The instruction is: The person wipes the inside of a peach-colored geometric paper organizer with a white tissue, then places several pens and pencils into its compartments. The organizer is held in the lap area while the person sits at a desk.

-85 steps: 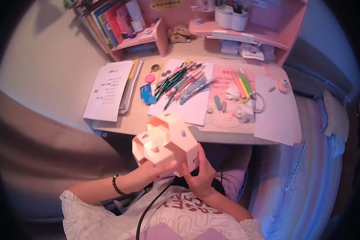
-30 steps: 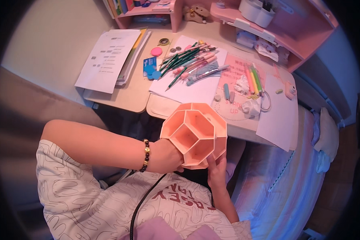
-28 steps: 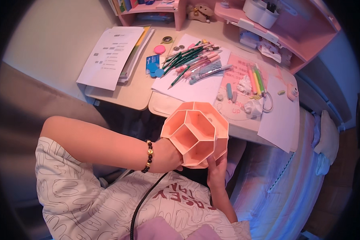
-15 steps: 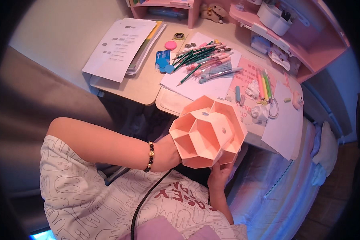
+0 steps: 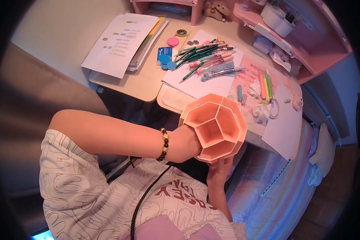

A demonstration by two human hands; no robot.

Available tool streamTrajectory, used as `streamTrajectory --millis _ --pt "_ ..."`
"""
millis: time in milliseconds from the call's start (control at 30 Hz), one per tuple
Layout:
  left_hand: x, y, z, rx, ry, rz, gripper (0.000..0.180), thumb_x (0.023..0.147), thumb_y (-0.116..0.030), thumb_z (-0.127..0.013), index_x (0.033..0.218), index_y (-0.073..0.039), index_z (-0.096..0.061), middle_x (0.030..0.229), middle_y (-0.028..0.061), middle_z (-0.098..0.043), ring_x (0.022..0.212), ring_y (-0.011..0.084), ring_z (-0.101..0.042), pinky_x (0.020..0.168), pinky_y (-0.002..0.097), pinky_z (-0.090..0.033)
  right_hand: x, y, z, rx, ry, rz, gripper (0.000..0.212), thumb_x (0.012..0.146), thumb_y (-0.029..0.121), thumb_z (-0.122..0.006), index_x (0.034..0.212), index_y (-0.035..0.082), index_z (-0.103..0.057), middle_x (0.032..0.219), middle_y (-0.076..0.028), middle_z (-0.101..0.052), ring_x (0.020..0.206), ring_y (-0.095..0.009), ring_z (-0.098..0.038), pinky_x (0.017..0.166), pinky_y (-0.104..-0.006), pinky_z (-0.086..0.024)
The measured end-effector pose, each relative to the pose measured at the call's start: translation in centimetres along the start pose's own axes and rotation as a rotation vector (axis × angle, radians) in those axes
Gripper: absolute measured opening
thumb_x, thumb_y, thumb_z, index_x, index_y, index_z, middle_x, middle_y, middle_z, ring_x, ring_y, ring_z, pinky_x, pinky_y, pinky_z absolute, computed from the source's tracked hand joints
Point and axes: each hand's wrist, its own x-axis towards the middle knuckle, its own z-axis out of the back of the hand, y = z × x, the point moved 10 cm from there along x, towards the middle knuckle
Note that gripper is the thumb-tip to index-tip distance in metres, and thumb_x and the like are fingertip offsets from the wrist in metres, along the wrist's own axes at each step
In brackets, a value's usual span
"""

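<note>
Between my hands, above the desk's front edge, is a peach-pink pen holder (image 5: 216,127) with angular, honeycomb-like compartments. Its openings are turned toward me, and nothing shows inside them. My left hand (image 5: 185,143) grips the holder's left side, with most of its fingers hidden by the wall; a black-and-gold bead bracelet circles the wrist. From below, my right hand (image 5: 219,170) grasps the holder's lower part, its fingertips partly covered. Beyond lies a loose heap of green pencils (image 5: 196,56) and pink pens (image 5: 218,60) on white paper.
Papers and folders (image 5: 122,44) lie at the desk's left. A blue card (image 5: 164,53) and a pink round object (image 5: 173,41) sit beside the heap. To the right are highlighters (image 5: 265,86) and crumpled tissue (image 5: 261,113). A pink shelf (image 5: 324,52) borders the back; striped bedding (image 5: 264,180) is at right.
The pen holder has turned and tilted so its compartments face me more directly. My left hand has shifted right and up, and shows more beside the holder.
</note>
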Motion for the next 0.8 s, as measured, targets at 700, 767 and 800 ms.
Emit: streamTrajectory --millis 700,767,800 --pt "-2.5 -4.4 6.5 0.014 0.200 -0.074 0.008 0.069 -0.006 -0.063 0.075 0.000 -0.064 0.079 0.0129 -0.066 0.077 0.0268 -0.067 0.065 0.0350 -0.054 -0.4 1.5 -3.4 0.053 0.091 -0.055 0.055 0.093 0.015 -0.066 0.139 0.002 -0.039 0.133 -0.007 -0.055 0.117 -0.015 -0.057 0.097 -0.0298 -0.047" --pt "-3.2 -4.6 7.8 -0.032 0.066 -0.047 0.010 0.067 -0.004 -0.063 0.076 -0.001 -0.065 0.081 0.0118 -0.066 0.078 0.0258 -0.067 0.066 0.0343 -0.054 -0.5 1.4 -3.4 0.074 0.085 -0.074 0.056 0.093 0.015 -0.065 0.140 0.002 -0.039 0.134 -0.007 -0.055 0.119 -0.016 -0.056 0.099 -0.0308 -0.046" --pt "-3.5 -4.6 8.7 -0.072 -0.054 -0.035 0.013 0.068 -0.005 -0.063 0.080 0.000 -0.065 0.083 0.0116 -0.066 0.080 0.0264 -0.067 0.068 0.0347 -0.054 -0.2 1.3 -3.1 0.074 0.077 -0.076 0.055 0.093 0.015 -0.065 0.140 0.002 -0.039 0.134 -0.007 -0.055 0.119 -0.016 -0.056 0.099 -0.0314 -0.046"
